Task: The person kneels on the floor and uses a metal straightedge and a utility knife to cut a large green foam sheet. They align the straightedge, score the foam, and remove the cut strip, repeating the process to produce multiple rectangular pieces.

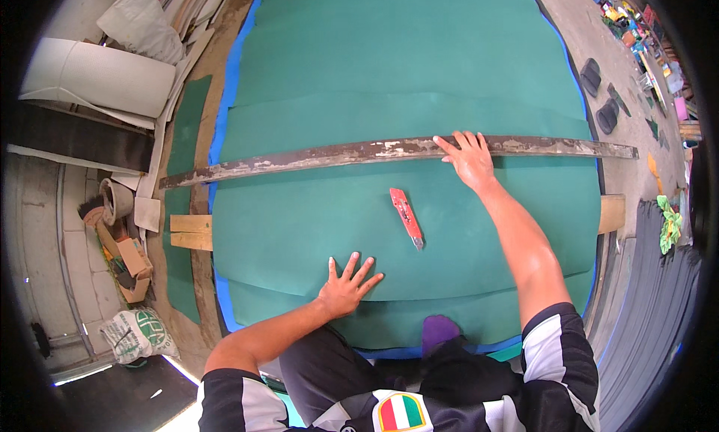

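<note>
A broad green sheet [299, 230] lies in front of me, and a long, narrow, straight bar [314, 159] with worn brown paint crosses it from left to right. My right hand [472, 162] is on the bar right of its middle, fingers reaching over it to its far edge. Flat on the sheet nearer to me, my left hand [346, 291] has its fingers spread and holds nothing. A red utility knife [405, 215] rests on the sheet between my hands, its tip toward me.
Blue material [223, 132] edges the green sheet. Wooden beam ends [192, 232] stick out at the left. Beyond them stand a white roll [112, 76], a cardboard box [135, 263] and a white sack [138, 335]. Dark slippers [607, 117] and a grey corrugated stack [648, 305] are at right.
</note>
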`<action>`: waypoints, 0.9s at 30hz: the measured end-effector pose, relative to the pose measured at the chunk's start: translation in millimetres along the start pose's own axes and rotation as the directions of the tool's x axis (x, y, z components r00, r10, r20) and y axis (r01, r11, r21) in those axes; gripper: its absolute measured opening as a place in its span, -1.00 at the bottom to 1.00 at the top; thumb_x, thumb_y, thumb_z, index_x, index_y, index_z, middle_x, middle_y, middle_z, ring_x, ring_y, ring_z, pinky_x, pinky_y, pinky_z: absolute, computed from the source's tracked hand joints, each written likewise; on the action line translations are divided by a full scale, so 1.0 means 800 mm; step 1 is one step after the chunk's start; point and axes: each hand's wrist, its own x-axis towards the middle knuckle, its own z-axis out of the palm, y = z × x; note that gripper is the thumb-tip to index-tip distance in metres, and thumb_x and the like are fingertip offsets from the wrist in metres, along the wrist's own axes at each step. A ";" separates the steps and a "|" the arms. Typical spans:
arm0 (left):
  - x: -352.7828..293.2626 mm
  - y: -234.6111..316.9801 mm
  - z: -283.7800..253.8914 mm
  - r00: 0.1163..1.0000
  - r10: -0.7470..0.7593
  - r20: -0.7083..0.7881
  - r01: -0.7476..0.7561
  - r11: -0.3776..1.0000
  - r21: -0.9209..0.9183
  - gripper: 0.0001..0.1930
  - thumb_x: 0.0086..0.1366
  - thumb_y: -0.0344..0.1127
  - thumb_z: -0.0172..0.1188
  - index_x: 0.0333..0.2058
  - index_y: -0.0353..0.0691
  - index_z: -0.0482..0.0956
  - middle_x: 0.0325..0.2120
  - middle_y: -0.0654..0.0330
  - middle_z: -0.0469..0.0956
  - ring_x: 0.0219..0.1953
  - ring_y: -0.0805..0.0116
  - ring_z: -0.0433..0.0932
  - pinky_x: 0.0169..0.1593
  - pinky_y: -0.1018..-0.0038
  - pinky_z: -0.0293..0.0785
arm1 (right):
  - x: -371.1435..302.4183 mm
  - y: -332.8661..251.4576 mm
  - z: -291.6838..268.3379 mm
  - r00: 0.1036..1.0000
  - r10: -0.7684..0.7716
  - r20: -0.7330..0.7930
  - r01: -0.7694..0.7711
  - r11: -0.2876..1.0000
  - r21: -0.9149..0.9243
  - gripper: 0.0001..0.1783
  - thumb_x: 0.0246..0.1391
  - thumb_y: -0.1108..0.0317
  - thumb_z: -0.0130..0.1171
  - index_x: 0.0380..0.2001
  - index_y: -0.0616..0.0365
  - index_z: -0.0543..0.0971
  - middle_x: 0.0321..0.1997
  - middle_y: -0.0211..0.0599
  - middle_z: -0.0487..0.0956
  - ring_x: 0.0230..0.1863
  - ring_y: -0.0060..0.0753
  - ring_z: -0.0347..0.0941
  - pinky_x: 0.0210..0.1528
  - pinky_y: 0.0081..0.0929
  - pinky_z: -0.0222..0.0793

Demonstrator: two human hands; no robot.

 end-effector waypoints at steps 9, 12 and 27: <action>0.001 0.000 0.015 0.998 -0.008 -0.059 0.010 0.999 0.033 -0.07 0.27 -0.07 0.29 0.56 0.27 0.01 0.59 0.07 -0.13 0.57 -0.30 -0.11 0.23 -0.65 0.17 | -0.007 -0.015 -0.003 0.993 0.121 0.013 -0.120 0.991 -0.061 -0.37 0.30 0.17 0.22 0.42 -0.41 0.41 0.49 0.06 0.33 0.54 0.13 0.19 0.48 0.17 0.16; 0.002 0.002 0.004 1.000 -0.027 0.000 0.027 0.999 -0.021 0.02 0.19 -0.01 0.39 0.55 0.29 0.00 0.59 0.10 -0.12 0.57 -0.27 -0.10 0.27 -0.64 0.09 | -0.108 -0.036 -0.005 0.989 0.120 0.080 -0.121 0.993 -0.003 -0.34 0.28 0.05 0.25 0.43 -0.33 0.40 0.49 0.09 0.32 0.54 0.15 0.17 0.48 0.18 0.15; -0.003 0.006 0.002 0.997 -0.054 0.058 0.061 0.990 -0.128 -0.05 0.29 -0.15 0.34 0.55 -0.08 0.01 0.59 0.00 -0.14 0.59 -0.27 -0.25 0.41 -0.56 -0.19 | -0.413 -0.029 -0.084 0.998 -0.055 0.002 0.055 0.987 -0.149 -0.41 0.20 0.24 0.16 0.32 -0.29 0.52 0.37 -0.26 0.52 0.41 -0.09 0.42 0.43 0.03 0.31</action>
